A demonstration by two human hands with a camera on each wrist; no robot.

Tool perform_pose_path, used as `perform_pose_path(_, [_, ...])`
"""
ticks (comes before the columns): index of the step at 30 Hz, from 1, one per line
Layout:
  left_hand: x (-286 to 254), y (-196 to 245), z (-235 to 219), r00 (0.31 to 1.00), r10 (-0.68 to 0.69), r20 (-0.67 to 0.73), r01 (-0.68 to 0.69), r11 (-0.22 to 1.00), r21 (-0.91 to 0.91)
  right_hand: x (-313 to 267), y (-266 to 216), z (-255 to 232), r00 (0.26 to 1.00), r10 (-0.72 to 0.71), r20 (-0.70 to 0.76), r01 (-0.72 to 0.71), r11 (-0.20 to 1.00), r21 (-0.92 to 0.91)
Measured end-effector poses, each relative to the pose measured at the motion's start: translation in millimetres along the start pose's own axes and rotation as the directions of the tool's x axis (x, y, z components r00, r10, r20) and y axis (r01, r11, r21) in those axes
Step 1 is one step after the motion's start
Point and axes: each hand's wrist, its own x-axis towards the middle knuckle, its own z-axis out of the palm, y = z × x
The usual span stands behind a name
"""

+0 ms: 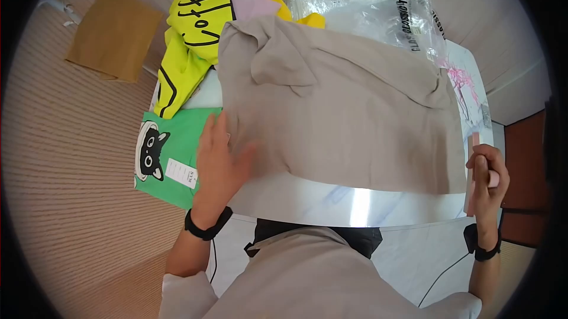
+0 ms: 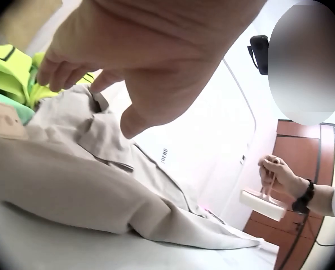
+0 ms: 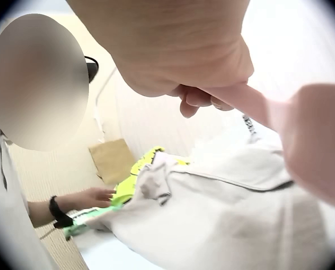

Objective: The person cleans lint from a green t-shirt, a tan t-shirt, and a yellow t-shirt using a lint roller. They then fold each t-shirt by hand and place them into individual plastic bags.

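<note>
A grey-beige garment (image 1: pixel 355 118) lies spread over the white table (image 1: pixel 307 203), with folds along its far side. My left hand (image 1: pixel 219 159) hovers at the garment's left edge, fingers extended and thumb apart, holding nothing. It overlaps a folded green garment (image 1: pixel 177 115) with a black cat print and a white tag (image 1: pixel 181 173). Beyond the right edge of the cloth, my right hand (image 1: pixel 490 177) grips the pink handle of a lint roller (image 2: pixel 263 204). Its white roll shows in the left wrist view, held up away from the fabric. The pink frame (image 3: pixel 319 146) looms large in the right wrist view.
A yellow-green garment (image 1: pixel 201 20) with black lettering is heaped at the back left, beside lilac cloth (image 1: pixel 254 4). Clear plastic packaging (image 1: pixel 367 5) lies at the back right. A brown paper bag (image 1: pixel 115 35) stands off the table's left side.
</note>
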Motion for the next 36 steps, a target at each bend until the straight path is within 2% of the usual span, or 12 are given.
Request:
perform_pose_path(4, [-16.7, -17.0, 2.6, 0.956, -0.208, 0.207, 0.161, 0.961, 0.224, -11.3, 69.0, -14.9, 0.959, 0.277, 0.060, -0.250, 0.927, -0.280])
perform_pose_path(6, [-17.3, -6.7, 0.3, 0.899, -0.311, 0.308, 0.286, 0.950, 0.123, -27.0, 101.1, -27.5, 0.871, 0.480, 0.106, -0.396, 0.813, -0.427])
perform_pose_path(10, [-15.8, 2.4, -4.2, 0.726, -0.474, 0.499, 0.535, 0.844, 0.023, -40.9, 114.7, -21.2, 0.797, 0.598, 0.088, -0.466, 0.700, -0.541])
perform_pose_path(13, [-32.7, -16.0, 11.5, 0.892, -0.277, 0.357, 0.309, 0.951, -0.035, -48.1, 123.0, -13.1, 0.818, 0.570, 0.079, -0.431, 0.698, -0.572])
perform_pose_path(16, [-36.9, -16.8, 22.3, 0.996, -0.068, 0.053, 0.076, 0.986, -0.148, -61.2, 151.3, -17.2, 0.901, 0.421, 0.101, -0.311, 0.791, -0.526])
perform_pose_path(18, [-32.0, -2.7, 13.5, 0.969, -0.240, 0.066, 0.249, 0.935, -0.253, -60.8, 168.9, -24.8, 0.930, 0.353, 0.102, -0.283, 0.865, -0.413])
perform_pose_path(23, [-4.8, 5.2, -6.8, 0.910, -0.409, 0.069, 0.323, 0.595, -0.736, -20.0, 103.3, -50.3, 0.908, 0.417, 0.032, -0.417, 0.909, 0.014])
perform_pose_path(26, [36.3, 33.6, -24.7, 0.709, -0.691, 0.143, 0.270, 0.078, -0.960, -0.8, 98.0, -77.4, 0.957, 0.279, -0.081, -0.267, 0.954, 0.141])
perform_pose_path(29, [39.1, -10.6, -43.0, 0.840, -0.433, 0.327, 0.244, -0.237, -0.940, 9.3, 112.3, -100.6, 0.947, 0.298, -0.116, -0.224, 0.877, 0.425])
perform_pose_path(33, [59.8, -50.9, -13.6, 0.838, -0.327, 0.436, 0.281, -0.427, -0.859, 19.9, 132.3, -96.9, 0.942, 0.327, -0.070, -0.305, 0.926, 0.222])
perform_pose_path(34, [61.5, -35.6, -15.1, 0.778, -0.435, 0.454, 0.304, -0.372, -0.877, 21.3, 130.0, -82.2, 0.956, 0.282, -0.075, -0.274, 0.956, 0.103])
perform_pose_path(36, [67.4, 18.1, -11.7, 0.629, -0.639, 0.444, 0.363, -0.264, -0.894, 18.3, 135.2, -62.4, 0.909, 0.409, -0.086, -0.410, 0.912, 0.006])
